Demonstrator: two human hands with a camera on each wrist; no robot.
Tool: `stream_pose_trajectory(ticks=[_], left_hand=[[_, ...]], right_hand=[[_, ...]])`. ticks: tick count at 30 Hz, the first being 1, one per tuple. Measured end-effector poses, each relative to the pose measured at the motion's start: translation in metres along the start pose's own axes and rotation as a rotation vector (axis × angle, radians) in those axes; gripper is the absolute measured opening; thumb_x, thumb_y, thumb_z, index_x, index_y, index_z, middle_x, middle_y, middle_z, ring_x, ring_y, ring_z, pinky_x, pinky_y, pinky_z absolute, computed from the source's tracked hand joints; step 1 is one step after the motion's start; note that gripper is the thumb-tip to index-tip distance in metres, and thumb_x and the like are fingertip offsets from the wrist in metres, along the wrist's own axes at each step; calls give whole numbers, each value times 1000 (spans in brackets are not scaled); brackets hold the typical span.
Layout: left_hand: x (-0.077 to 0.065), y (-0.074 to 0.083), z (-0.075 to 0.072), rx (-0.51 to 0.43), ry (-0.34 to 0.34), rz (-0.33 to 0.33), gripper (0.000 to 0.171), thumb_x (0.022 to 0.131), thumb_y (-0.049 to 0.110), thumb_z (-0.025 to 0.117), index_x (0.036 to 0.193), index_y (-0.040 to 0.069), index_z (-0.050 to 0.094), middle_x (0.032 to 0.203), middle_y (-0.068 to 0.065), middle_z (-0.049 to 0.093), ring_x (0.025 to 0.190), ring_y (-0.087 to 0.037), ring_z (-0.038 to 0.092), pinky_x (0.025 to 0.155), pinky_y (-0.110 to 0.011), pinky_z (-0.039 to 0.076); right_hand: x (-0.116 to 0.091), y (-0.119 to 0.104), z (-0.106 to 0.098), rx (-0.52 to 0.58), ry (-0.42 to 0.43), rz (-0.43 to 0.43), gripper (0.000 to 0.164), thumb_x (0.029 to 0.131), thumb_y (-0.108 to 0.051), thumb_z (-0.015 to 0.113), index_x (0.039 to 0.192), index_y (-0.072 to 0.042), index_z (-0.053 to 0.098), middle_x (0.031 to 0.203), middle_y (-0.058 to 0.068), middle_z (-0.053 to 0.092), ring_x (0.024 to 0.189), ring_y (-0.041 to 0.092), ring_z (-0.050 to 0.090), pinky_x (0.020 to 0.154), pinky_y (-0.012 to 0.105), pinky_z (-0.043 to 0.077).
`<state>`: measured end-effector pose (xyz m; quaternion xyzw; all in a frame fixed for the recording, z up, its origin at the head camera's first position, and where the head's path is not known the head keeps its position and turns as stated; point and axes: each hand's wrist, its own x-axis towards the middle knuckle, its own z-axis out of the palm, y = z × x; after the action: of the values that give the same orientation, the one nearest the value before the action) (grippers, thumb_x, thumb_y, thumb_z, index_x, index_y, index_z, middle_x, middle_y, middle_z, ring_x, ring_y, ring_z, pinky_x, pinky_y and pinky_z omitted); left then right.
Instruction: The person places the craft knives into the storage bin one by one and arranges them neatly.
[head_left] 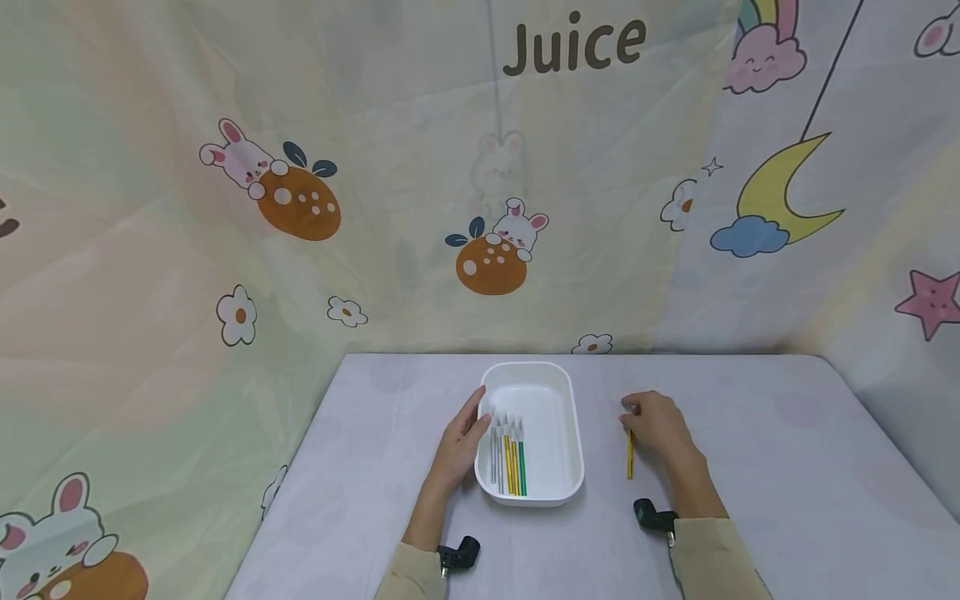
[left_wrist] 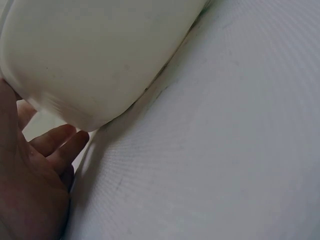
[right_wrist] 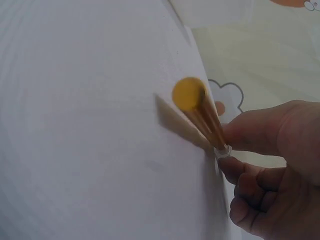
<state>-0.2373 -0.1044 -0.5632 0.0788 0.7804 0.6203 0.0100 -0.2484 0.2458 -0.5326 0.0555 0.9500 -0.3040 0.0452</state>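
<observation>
A white rectangular tray (head_left: 551,454) with rounded corners sits in the middle of the table. Along its left side lie several slim pen-like sticks (head_left: 513,468) in silver, yellow and green, their pale clear ends pointing away from me. My left hand (head_left: 454,450) holds the tray by its left wall, thumb at the rim. From the left wrist, its bent fingers (left_wrist: 70,149) show against the outside of the tray. Right of the tray, my right hand (head_left: 663,427) pinches a yellow pen-like stick (head_left: 630,458) near its clear end; the golden shaft (right_wrist: 202,112) points back toward the wrist camera.
The table (head_left: 795,467) has a pale cloth top, and its far edge runs just behind the tray. A printed curtain (head_left: 405,275) with rabbits, flowers and a moon hangs behind and at both sides. Black wrist cameras (head_left: 654,515) sit on both forearms.
</observation>
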Motion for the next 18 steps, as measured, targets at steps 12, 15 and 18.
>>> stream_pose_trajectory(ticks=[12,15,18], left_hand=[[1,-4,-1,-20,-1,5,51,109,34,54,158,38,42,170,5,32,160,-17,25,131,-44,22],[1,-4,-1,-22,-3,7,51,109,31,53,158,37,42,171,4,32,160,-17,25,131,-44,21],[1,-3,-1,-17,-4,5,51,109,30,53,158,38,41,171,3,31,160,-17,25,131,-43,22]], right_hand=[[-2,-4,-1,8,60,-14,38,94,-12,72,127,6,70,95,18,71,75,24,58,56,29,48],[-3,-5,0,18,70,-5,36,94,-11,71,127,5,70,96,18,71,74,23,57,56,29,48],[-3,-5,0,24,75,2,36,95,-12,71,127,4,71,98,18,71,75,23,57,56,28,48]])
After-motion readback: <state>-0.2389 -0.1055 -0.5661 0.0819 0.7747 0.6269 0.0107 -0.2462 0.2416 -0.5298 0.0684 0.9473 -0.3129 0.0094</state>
